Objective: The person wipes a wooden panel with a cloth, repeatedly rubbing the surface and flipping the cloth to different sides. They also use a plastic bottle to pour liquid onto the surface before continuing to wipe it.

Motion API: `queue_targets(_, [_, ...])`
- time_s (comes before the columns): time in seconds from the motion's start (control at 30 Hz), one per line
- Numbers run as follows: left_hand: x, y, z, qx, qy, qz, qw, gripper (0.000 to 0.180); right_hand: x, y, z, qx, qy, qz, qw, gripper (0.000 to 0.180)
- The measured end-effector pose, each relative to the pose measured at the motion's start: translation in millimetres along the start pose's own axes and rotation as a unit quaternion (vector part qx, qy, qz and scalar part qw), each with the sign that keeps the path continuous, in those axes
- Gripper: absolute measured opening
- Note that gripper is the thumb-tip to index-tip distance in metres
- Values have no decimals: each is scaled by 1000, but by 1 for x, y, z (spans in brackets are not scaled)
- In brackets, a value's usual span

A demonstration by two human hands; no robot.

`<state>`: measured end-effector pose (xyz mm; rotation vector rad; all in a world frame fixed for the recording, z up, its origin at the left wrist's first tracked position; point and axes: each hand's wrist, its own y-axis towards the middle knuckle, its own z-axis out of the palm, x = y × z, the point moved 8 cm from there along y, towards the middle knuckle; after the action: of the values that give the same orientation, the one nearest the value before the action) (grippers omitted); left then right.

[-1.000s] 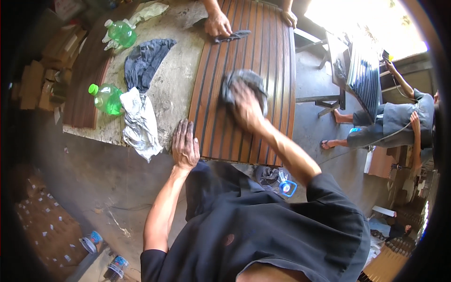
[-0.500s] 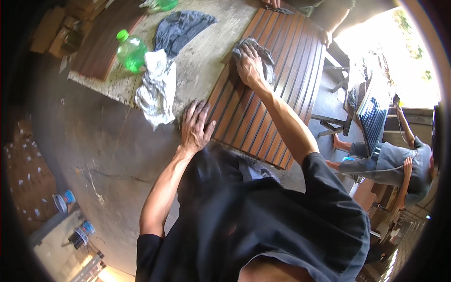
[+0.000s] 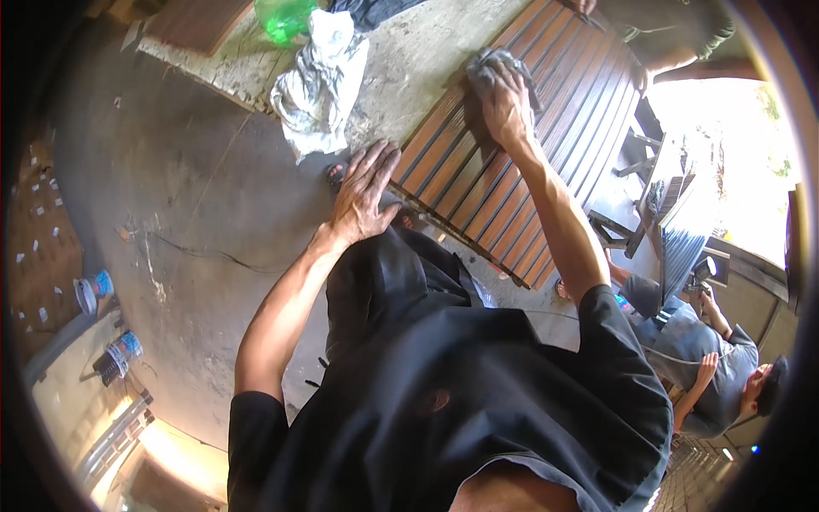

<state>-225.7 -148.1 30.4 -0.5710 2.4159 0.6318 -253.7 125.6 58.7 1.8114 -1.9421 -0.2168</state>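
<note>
A brown wooden slatted panel (image 3: 478,192) with dark gaps between its slats lies on a worn, pale worktable (image 3: 418,64). My right hand (image 3: 509,111) presses a crumpled grey rag (image 3: 481,72) onto the slats near the panel's left side, fingers curled over it. At the panel's near left corner rests my left hand (image 3: 365,194), palm down, fingers stretched and smudged dark, holding nothing. A stained white cloth (image 3: 320,90) hangs over the table edge just beyond it. Behind that cloth are a green bottle (image 3: 286,19), cut off by the frame, and a dark cloth (image 3: 384,10).
Across the panel, another person's hand (image 3: 585,6) is at its far end. To the right, a person in grey (image 3: 704,350) holds a tool beside another dark slatted piece (image 3: 681,235). Small buckets (image 3: 124,348) stand at left; a cable (image 3: 213,253) runs along the floor.
The view has shifted, so table and panel sit higher and further right. My right hand and the rag are slightly further in from the panel's left edge. The person at right has lowered a raised arm.
</note>
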Motion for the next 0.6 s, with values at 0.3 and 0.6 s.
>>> queue_targets(0.3, [6,-15,-5,-91,-24,7,996,90,161,-114,-3,251,129,-205,937,54])
queue_targets(0.6, [13,-19,-2,-100,-18,-22,995,88,166,-92,1,100,44,-210,972,52])
